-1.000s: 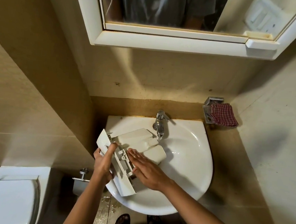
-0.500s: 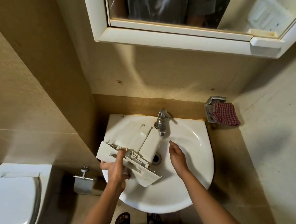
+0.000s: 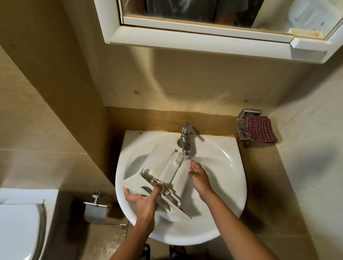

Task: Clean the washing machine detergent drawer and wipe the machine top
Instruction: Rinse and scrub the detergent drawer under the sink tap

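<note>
Lower left of the frame: white toilet with closed lid (image 3: 5,231), then small chrome paper holder (image 3: 95,209) on the wall. Centre, in the round white ceramic basin (image 3: 229,177): white plastic detergent drawer (image 3: 159,162), tilted, far end under the chrome tap (image 3: 186,140). Gripped at its front panel by the left hand (image 3: 143,203), thumb on top, fingers curled beneath. Just right of the drawer: right hand (image 3: 200,179), fingers loosely bent, holding nothing. Further right, above the basin: red-checked cloth (image 3: 260,129).

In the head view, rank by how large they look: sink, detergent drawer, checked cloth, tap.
1. sink
2. detergent drawer, lying in the sink
3. checked cloth and tap: about alike, so I leave them unranked
</note>
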{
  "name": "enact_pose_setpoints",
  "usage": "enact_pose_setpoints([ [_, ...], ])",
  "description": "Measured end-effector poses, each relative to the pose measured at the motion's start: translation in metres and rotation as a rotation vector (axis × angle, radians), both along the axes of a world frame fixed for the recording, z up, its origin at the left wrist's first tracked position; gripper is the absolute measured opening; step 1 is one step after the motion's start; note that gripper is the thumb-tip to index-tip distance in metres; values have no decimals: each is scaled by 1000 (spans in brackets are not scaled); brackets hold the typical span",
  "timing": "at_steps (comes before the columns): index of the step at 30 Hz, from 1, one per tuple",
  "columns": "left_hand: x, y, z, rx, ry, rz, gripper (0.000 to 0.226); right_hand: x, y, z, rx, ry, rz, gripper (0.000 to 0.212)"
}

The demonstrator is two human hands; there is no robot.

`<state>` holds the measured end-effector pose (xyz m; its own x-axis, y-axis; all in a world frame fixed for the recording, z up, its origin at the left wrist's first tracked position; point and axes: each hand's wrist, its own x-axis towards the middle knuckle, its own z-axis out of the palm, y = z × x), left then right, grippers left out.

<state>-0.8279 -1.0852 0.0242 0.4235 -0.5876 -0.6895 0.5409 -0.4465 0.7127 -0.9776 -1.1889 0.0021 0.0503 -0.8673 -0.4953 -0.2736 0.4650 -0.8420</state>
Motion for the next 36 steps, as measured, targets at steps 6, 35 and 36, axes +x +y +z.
enact_pose_setpoints([
  [6,-5,1,4,21,-38,-5,133,3,2,2,-42,141,86,49],
  [35,30,-6,5,-2,-37,-227,103,10,9,-15,-595,612,705,59],
  [36,31,-7,7,-3,-41,-244,104,12,7,-12,-598,629,688,60],
])
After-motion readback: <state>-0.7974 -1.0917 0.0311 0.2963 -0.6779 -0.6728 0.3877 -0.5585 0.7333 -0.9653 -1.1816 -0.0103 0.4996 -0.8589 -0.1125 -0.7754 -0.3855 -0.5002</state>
